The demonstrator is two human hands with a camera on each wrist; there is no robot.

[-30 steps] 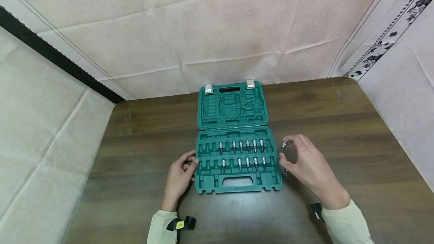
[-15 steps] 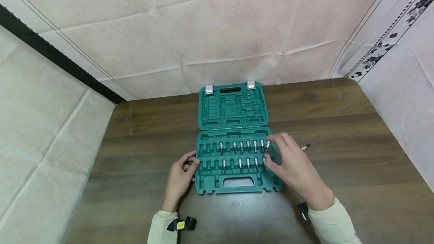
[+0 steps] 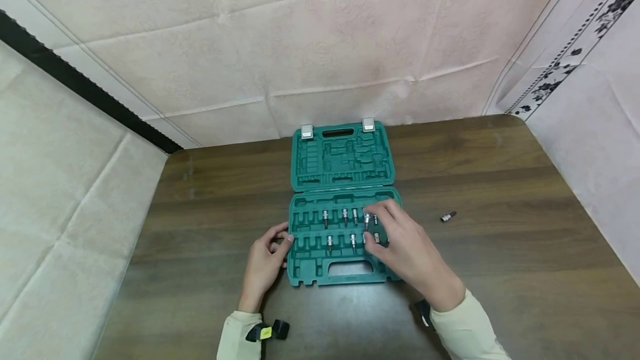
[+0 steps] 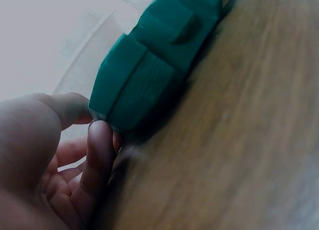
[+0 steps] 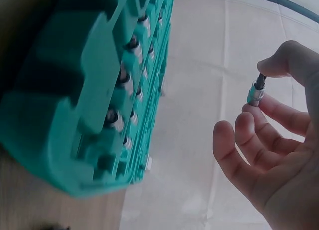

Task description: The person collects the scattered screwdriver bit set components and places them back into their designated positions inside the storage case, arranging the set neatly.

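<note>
A green socket-set case [image 3: 306, 269] lies unfolded on the table, with two rows of silver bit sockets in its tray. My left hand [image 3: 265, 260] grips the tray's left edge; in the left wrist view its thumb and fingers meet the green case [image 4: 134, 85] at a corner. Over the tray's right half, my right hand [image 3: 412, 257] pinches a bit socket [image 5: 256, 92] between thumb and fingertips, its dark tip toward the thumb. From the right wrist view it hangs apart from the tray [image 5: 67, 110]. That hand hides several seated bit sockets at the right from the head camera.
One loose bit socket [image 3: 448, 216] lies on the wooden table [image 3: 500, 182] to the right of the case. The open lid [image 3: 345, 151] leans back near the cloth wall [image 3: 320, 60], its two latches upward. Cloth also hangs on both sides.
My right hand has moved left with the bit socket, from beside the case to above its tray. The loose bit socket on the table has come into view. My left hand stays put.
</note>
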